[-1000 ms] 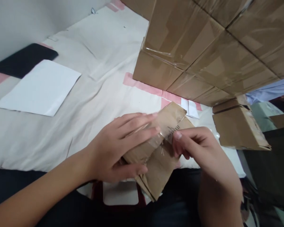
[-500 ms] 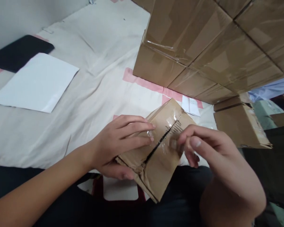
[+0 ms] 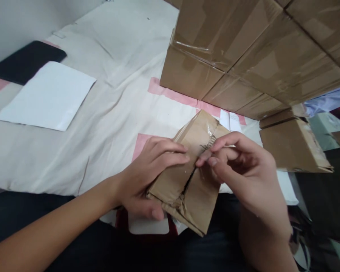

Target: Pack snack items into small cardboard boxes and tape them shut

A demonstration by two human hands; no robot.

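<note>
A small brown cardboard box (image 3: 184,162) lies tilted over my lap at the edge of the cloth. A dark seam runs along its top, with handwritten black marks beside it and shiny clear tape over part of it. My left hand (image 3: 155,170) grips the box, fingers spread over the top and thumb on the near side. Over the seam, my right hand (image 3: 238,162) has its thumb and fingertips drawn together in a pinch on the box's top. What lies between those fingertips, if anything, is too small to make out.
Stacked cardboard boxes (image 3: 226,60) wrapped in clear film stand at the upper right. Another carton (image 3: 291,145) sits right of my right hand. At left, a white sheet (image 3: 49,98) overlaps a dark flat object (image 3: 28,60). Folded white paper (image 3: 229,120) lies behind the box.
My right hand has moved left and up to the seam, its fingers closing into a pinch. The box has shifted slightly right, with my left hand still on it.
</note>
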